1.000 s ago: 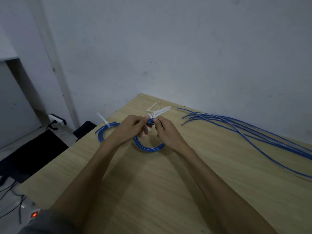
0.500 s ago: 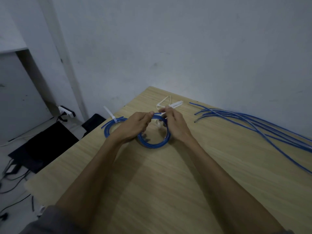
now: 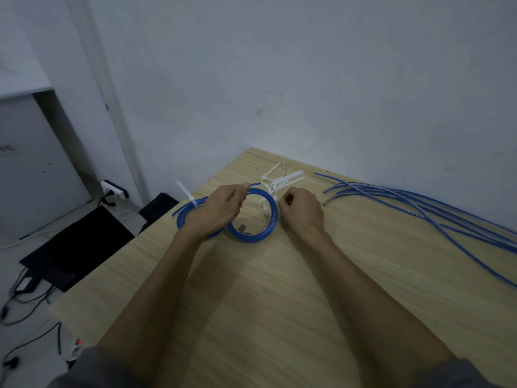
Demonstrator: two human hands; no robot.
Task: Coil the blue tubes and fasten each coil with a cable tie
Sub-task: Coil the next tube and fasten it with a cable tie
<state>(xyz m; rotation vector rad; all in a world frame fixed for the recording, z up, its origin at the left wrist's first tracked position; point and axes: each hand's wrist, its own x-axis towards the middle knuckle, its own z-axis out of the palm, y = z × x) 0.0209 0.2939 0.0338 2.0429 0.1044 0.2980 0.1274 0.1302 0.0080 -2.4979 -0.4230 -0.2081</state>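
The two hands, which were pressed together over the far edge of the coil a second ago, have drawn apart. The left hand (image 3: 221,208) keeps its thumb and fingers curled around the top of the blue coil (image 3: 253,217), holding the loops together, while the right hand (image 3: 300,211) has pulled out to the right of the coil with its fingers curled in a loose fist. It probably pinches the tail of the white cable tie (image 3: 264,204) that wraps the coil's right side just left of that hand, though what is in its grip is too small to tell for sure. That separation reads as the tie being drawn tight, so this coil looks close to fastened. Under the left hand, an already tied coil (image 3: 190,212) lies on the worktop (image 3: 279,303), with its tie standing up. Just beyond both hands lies a small heap of spare ties (image 3: 282,179), and well to the right of the right hand the loose blue tubes (image 3: 419,208) wait uncoiled, so most of the job remains.
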